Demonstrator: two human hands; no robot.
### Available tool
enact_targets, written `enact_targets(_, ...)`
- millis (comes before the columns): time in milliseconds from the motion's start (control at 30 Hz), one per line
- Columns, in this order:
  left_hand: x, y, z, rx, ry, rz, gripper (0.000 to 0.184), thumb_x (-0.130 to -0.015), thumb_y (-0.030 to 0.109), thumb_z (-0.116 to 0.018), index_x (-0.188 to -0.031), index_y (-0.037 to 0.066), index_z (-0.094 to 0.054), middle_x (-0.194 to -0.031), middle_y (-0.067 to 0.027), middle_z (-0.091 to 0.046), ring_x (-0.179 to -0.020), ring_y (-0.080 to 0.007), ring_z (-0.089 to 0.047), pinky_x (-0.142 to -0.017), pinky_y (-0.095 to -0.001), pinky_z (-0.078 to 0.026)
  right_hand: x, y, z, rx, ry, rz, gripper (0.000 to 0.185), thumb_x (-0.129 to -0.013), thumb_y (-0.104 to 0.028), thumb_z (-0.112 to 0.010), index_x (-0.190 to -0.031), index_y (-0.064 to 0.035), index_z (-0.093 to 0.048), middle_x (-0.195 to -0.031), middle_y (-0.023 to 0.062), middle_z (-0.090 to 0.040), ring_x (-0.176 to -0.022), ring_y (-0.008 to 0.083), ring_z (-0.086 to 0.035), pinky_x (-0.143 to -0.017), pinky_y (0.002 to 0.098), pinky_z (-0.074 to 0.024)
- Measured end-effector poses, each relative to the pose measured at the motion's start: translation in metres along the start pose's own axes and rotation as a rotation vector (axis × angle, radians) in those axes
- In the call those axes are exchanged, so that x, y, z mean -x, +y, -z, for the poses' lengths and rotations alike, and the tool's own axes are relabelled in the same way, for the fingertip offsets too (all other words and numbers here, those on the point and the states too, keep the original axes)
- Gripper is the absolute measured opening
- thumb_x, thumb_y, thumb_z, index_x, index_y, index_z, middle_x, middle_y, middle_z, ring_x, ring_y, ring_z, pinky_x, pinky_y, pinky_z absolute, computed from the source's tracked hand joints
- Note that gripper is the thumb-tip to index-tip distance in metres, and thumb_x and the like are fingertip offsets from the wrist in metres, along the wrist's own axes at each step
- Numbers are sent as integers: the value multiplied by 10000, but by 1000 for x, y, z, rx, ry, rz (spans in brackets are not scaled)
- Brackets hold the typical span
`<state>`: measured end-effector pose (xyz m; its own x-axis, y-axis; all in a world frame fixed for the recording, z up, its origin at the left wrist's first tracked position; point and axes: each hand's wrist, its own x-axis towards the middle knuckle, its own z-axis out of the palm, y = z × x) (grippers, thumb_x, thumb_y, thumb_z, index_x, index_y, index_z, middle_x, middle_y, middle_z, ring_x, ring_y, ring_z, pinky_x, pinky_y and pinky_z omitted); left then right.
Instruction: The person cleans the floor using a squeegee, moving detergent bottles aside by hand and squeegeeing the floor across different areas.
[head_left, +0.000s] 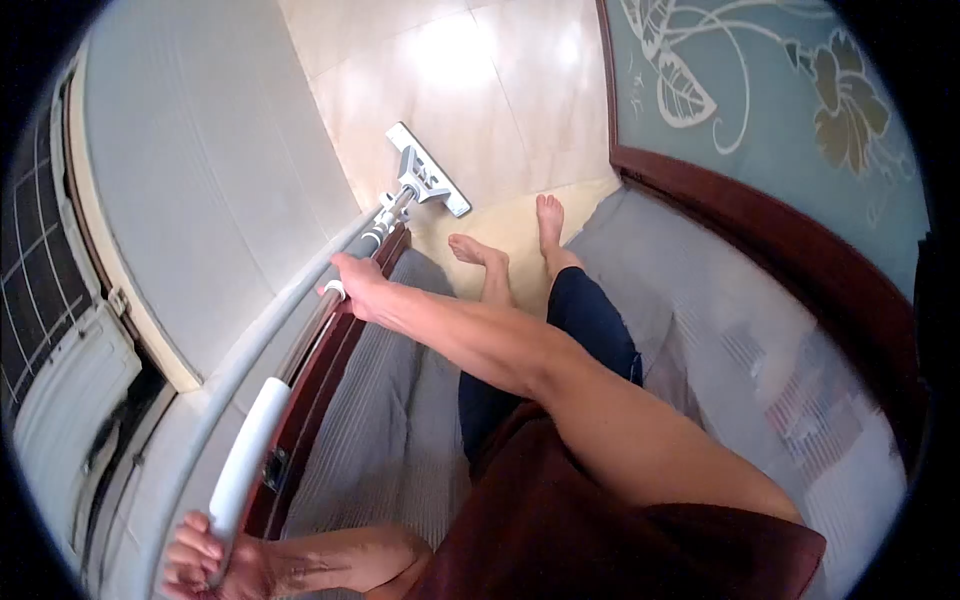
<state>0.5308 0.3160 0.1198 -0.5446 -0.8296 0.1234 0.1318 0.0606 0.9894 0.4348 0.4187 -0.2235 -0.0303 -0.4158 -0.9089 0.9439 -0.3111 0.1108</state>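
From where I'm standing, the person's hands are working well apart on one mop (314, 336). The left hand (215, 562) is wrapping around the lower end of its white handle (250, 440), and the right hand (360, 285) is clasping the pole farther forward, beside a white collar (336, 290). Beyond the right hand, the flat mop head (430, 168) is lying over the shiny floor (520, 110); I can't tell whether it is pressing down. A dark red wooden rail (312, 405) is running just beside the pole between both hands, and grey ribbed cloth (345, 440) is spreading to their right.
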Motion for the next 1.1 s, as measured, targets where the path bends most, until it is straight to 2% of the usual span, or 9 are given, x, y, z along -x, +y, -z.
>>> enact_targets(100, 4, 29, 40, -32, -21, -46, 384, -931, 299, -450, -582, 140, -439, -562, -7, -378, -583, -155, -412, -774, -407, -364, 22, 11, -30, 91, -34, -28, 286, -876, -225, -484, -1076, -30, -421, -850, 126, -544, -607, 242, -598, -484, 434, -549)
enact_targets(167, 17, 12, 28, 63, 191, -96, 334, -913, 278, -452, -610, 139, -454, -596, -8, -405, -625, -171, -436, -883, -448, -354, -11, -2, -31, 193, -23, 89, 270, -863, -201, -498, -1059, -30, -426, -837, 141, -548, -626, 288, -596, -499, 493, -552)
enact_targets(200, 18, -2, 51, 424, -42, 111, 310, -897, 270, -454, -623, 125, -456, -615, -8, -424, -703, -203, -500, -1044, -539, -259, -13, -21, -41, 278, 79, 122, 259, -850, -170, -508, -1050, -25, -431, -854, 157, -557, -644, 305, -606, -497, 508, -552)
enact_targets(267, 64, -46, -24, 162, 69, 94, 323, -908, 271, -431, -617, 135, -395, -586, 21, -432, -858, -247, -572, -1111, -633, -70, -37, -62, -22, 394, 127, 187, 272, -824, -146, -546, -1034, 18, -489, -911, 184, -581, -681, 314, -630, -489, 510, -552)
enact_targets(333, 107, -88, -38, 354, -49, 214, 444, -941, 282, -351, -523, 135, -388, -514, -23, -411, -724, -266, -524, -1119, -618, -63, -62, -90, 2, 588, 216, 227, 381, -818, -146, -576, -1098, 101, -501, -999, 202, -590, -708, 309, -646, -509, 475, -562)
enact_targets(433, 173, -124, -53, 133, 76, 297, 472, -937, 256, -257, -492, 149, -370, -445, -29, -356, -574, -215, -431, -1055, -547, -261, -92, -98, 52, 699, 217, 201, 389, -826, -147, -581, -1095, 116, -483, -936, 188, -588, -667, 293, -641, -488, 440, -553)
enact_targets(633, 209, -61, -49, -21, 122, 249, 440, -901, 226, -310, -477, 125, -364, -429, -46, -412, -480, -189, -451, -878, -498, -426, -35, -36, 109, 604, 55, 36, 352, -857, -195, -576, -1063, 71, -474, -786, 140, -572, -590, 227, -623, -453, 405, -531)
enact_targets(933, 258, 35, -34, -146, -1, 222, 429, -962, 257, -291, -559, 132, -371, -452, -25, -416, -433, -172, -424, -671, -397, -406, 61, 52, 172, 735, 142, -304, 365, -885, -193, -527, -1120, 62, -415, -786, 142, -570, -588, 246, -627, -441, 419, -527)
enact_targets(1100, 295, 37, -39, -202, -8, 163, 350, -927, 183, -329, -582, 126, -354, -466, -32, -429, -435, -172, -439, -621, -379, -407, 88, 29, 145, 738, 141, -154, 398, -852, -142, -548, -1126, 92, -380, -784, 148, -542, -537, 261, -611, -422, 400, -510)
